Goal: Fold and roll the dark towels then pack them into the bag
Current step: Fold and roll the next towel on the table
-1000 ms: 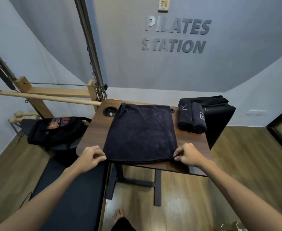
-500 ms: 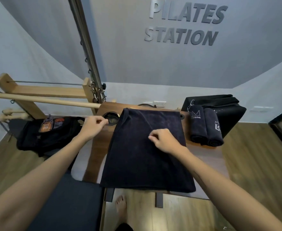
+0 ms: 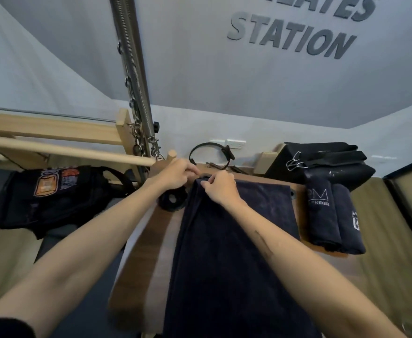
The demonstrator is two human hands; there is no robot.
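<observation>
Soft, even indoor light fills the room, with no harsh shadows and no single visible lamp. The grey wall reads brighter low down and darker above. A pale sheen lies along the left part of the tabletop. The dark towel shows little texture. Wide-angle distortion bends the wall edges and stretches the forearms near the bottom corners. Slight motion blur softens the lower tabletop edge and the floor at right
</observation>
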